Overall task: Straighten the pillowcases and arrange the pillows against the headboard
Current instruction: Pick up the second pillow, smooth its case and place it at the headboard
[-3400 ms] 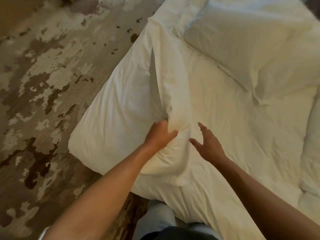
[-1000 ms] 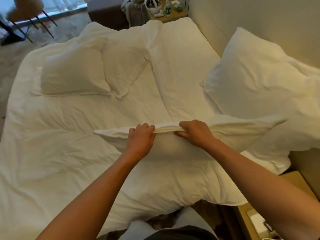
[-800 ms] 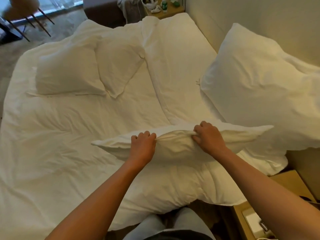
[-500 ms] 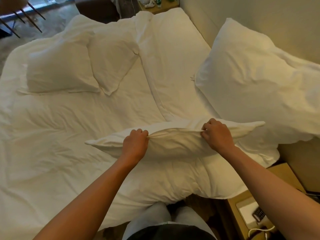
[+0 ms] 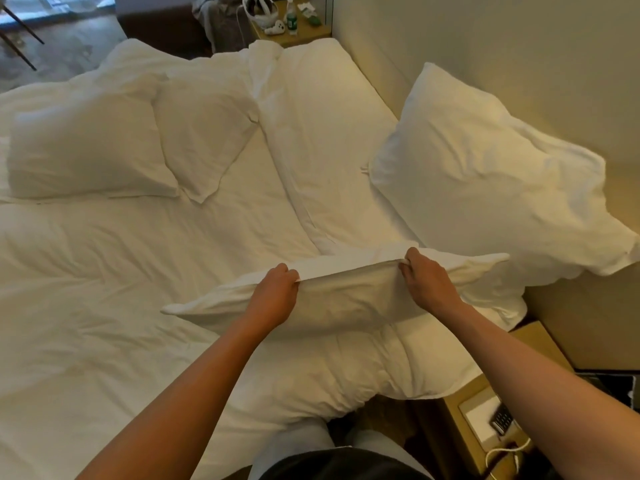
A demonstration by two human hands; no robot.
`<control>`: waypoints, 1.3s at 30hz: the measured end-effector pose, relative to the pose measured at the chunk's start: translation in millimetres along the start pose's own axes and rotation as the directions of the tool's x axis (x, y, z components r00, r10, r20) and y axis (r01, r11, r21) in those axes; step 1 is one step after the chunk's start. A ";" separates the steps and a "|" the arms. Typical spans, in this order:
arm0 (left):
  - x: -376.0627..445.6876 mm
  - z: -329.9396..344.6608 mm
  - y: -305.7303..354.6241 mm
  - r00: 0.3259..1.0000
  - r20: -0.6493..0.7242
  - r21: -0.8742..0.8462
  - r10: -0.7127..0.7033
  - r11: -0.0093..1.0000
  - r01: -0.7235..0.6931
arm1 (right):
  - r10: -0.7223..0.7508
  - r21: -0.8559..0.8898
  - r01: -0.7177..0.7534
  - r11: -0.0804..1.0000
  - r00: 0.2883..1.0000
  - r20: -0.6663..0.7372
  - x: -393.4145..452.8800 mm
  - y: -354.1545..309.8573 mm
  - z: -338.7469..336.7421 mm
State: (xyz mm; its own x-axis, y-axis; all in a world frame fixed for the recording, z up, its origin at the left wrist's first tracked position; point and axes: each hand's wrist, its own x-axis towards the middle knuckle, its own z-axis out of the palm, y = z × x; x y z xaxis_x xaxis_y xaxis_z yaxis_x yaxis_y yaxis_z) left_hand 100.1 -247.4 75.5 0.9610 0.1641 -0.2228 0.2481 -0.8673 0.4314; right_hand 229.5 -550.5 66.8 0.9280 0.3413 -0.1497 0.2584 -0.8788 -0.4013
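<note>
The left hand (image 5: 275, 295) and the right hand (image 5: 427, 282) are set a little apart, each clamped on the upper hem of a white pillow (image 5: 339, 296), and the strip of pillowcase between them is pulled taut. This pillow is held on edge over the near side of the bed (image 5: 86, 341), its corners pointing left and right past the hands. Under it a bunched white duvet (image 5: 346, 375) is spread, hanging over the near edge of the mattress.

Just beyond the right hand, a second pillow (image 5: 485, 174) is propped tilted against the pale headboard (image 5: 519, 46), its lower corner overhanging the bed's edge to the right. A folded band of sheet (image 5: 311, 140) is laid between this pillow and the middle of the bed. Well apart, on the far left, a third pillow (image 5: 86, 147) is laid flat, with a slack pillowcase (image 5: 204, 129) just beside it, overlapping its right edge.

At the lower right a wooden bedside table (image 5: 478, 410) is seen, carrying a white pad, a dark keypad device (image 5: 502, 417) and a pale cable (image 5: 505, 452). A second small table (image 5: 311, 29) is seen at the far end of the bed, with a green-labelled bottle (image 5: 291, 20) and small white items on it; the label cannot be read. No writing is legible anywhere. The person's pale trousers are visible at the bottom edge.
</note>
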 end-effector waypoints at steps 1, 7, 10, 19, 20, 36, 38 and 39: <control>0.9 0.5 -2.6 1.000 -0.009 -0.017 0.009 1.000 -0.009 | 0.003 -0.008 -0.003 1.000 1.000 -0.012 -0.7 -1.9 0.7; 4.4 -0.8 -15.4 1.000 -0.007 -0.040 0.018 0.999 -0.018 | 0.014 -0.086 -0.014 0.996 1.000 0.001 -0.2 -8.7 3.7; 5.5 -3.5 -17.7 1.000 0.024 -0.025 -0.007 1.000 0.007 | 0.014 -0.182 -0.004 0.983 0.999 0.052 -0.9 -8.7 5.8; 2.3 -24.5 -13.0 0.999 -0.022 -0.056 -0.031 0.998 0.030 | 0.049 -0.054 -0.052 0.997 0.998 -0.043 -3.9 -5.1 -4.0; 3.8 -29.1 -9.3 0.998 -0.052 -0.072 -0.029 0.997 0.025 | 0.052 -0.034 -0.054 0.998 0.997 -0.059 -2.3 -6.1 -8.9; 58.5 -47.8 124.1 0.955 -0.217 0.127 0.200 0.976 -0.175 | 0.035 0.053 -0.019 0.998 0.943 -0.332 -43.7 84.3 -104.5; 62.9 -30.3 148.2 0.966 -0.164 0.139 0.201 0.974 -0.180 | 0.106 0.085 -0.084 0.993 0.946 -0.306 -53.7 110.7 -102.4; 63.7 -19.7 158.6 0.971 -0.134 0.144 0.197 0.974 -0.177 | 0.144 0.098 -0.121 0.988 0.950 -0.279 -58.7 123.1 -98.6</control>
State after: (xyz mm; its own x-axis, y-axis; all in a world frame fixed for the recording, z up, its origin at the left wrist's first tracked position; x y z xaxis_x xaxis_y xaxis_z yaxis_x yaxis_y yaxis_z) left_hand 203.1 -365.3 146.9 0.9986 0.0517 -0.0148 0.0537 -0.9413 0.3334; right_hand 233.4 -711.6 115.2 0.9932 0.1044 0.0518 0.1165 -0.8769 -0.4664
